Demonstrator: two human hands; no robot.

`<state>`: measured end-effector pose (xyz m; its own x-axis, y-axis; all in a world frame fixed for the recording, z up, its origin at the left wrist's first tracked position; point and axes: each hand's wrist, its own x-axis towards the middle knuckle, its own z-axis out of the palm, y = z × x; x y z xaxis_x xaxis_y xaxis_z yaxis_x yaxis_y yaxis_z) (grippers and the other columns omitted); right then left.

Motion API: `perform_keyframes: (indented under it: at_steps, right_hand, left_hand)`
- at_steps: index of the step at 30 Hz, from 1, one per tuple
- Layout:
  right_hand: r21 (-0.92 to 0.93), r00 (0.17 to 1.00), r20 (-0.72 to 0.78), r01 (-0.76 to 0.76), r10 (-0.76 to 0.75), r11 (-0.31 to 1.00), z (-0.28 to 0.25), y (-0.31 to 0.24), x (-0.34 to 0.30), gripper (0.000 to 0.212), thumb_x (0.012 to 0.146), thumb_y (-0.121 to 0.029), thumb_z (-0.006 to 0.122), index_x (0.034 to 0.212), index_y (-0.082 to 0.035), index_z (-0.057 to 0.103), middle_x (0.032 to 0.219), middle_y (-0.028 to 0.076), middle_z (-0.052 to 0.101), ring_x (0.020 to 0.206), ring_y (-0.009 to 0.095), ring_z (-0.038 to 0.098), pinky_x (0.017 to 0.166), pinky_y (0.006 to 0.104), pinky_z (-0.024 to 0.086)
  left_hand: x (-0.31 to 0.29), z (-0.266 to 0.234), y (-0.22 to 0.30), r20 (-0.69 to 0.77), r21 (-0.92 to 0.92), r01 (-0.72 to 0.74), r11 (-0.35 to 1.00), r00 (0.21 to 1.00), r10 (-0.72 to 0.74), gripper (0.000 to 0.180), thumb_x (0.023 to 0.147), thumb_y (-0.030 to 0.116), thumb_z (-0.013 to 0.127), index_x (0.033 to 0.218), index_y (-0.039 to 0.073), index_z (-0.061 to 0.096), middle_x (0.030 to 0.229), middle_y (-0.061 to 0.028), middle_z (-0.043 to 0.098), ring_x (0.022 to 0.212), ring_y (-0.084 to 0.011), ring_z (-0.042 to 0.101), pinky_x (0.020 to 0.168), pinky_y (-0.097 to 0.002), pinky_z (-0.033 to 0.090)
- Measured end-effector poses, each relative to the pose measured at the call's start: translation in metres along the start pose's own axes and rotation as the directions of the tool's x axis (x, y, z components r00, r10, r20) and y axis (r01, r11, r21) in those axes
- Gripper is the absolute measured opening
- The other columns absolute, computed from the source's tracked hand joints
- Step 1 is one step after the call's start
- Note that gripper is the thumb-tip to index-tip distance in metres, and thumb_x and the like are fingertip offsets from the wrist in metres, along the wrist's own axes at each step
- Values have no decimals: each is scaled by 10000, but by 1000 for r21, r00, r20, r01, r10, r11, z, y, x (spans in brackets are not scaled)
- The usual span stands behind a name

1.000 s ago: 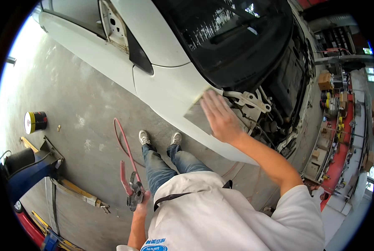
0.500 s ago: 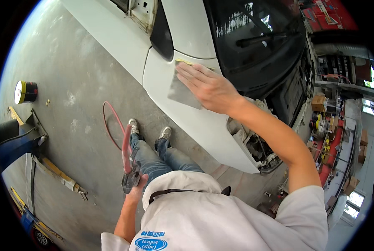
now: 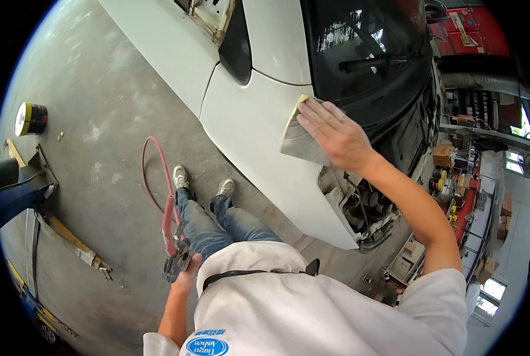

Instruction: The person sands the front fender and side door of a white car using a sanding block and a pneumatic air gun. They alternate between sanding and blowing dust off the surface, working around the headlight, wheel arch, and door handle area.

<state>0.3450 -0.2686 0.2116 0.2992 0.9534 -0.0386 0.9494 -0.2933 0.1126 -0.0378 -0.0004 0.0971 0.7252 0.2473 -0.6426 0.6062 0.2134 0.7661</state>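
Note:
My right hand (image 3: 336,137) lies flat on a grey sheet of sandpaper (image 3: 299,139) and presses it against the white car fender (image 3: 250,127), just below the windscreen (image 3: 365,53). One yellow-backed corner of the sheet curls up. My left hand (image 3: 185,274) hangs at my side and grips a dark air tool (image 3: 174,261) fed by a red hose (image 3: 158,178) that loops over the concrete floor. My jeans and white shoes (image 3: 180,176) are beside the fender.
The car's front end is stripped, with an open headlight hole (image 3: 354,204). A black and yellow tin (image 3: 30,118) stands on the floor at left. A blue lift arm (image 3: 21,190) lies at left. Shelves with boxes and cans (image 3: 454,190) line the right side.
My right hand and the sandpaper have slid up along the fender toward the windscreen. The view has shifted, so the car sits higher and closer. My left hand keeps hold of the air tool.

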Motion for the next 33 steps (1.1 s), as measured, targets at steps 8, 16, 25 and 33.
perform_keyframes:
  at_steps: [8,16,25,33]
  right_hand:
    - [28,998,42,-40,39,999,33,-57,13,497,804,-78,487,1275,76,522,1404,150,472,1376,229,353,1134,360,260]
    - [-142,995,97,2,12,990,36,-61,65,526,818,-120,491,1298,94,468,1411,207,435,1377,281,331,1132,382,254]
    - [-13,986,95,-137,138,990,54,-96,58,524,835,-80,470,1329,92,437,1442,196,400,1393,295,304,1148,406,229]
    - [111,956,255,-179,146,978,92,-128,-11,542,819,-83,483,1333,81,434,1461,181,382,1370,285,338,1112,400,284]
  left_hand:
    - [1,1,-9,-10,3,18,1000,1000,-18,247,833,94,643,673,109,456,650,25,429,559,-89,391,509,-262,287]
    - [1,13,-1,-152,-219,-59,974,988,26,275,824,126,674,669,127,446,621,51,398,526,-78,360,481,-257,255]
    - [-4,9,-18,-148,-172,-69,983,988,44,300,840,180,683,657,125,452,635,51,402,572,-75,360,516,-255,264]
    - [-18,-5,-34,-131,-239,-8,971,991,-24,264,821,117,707,683,101,482,648,55,417,594,-79,375,536,-263,317]
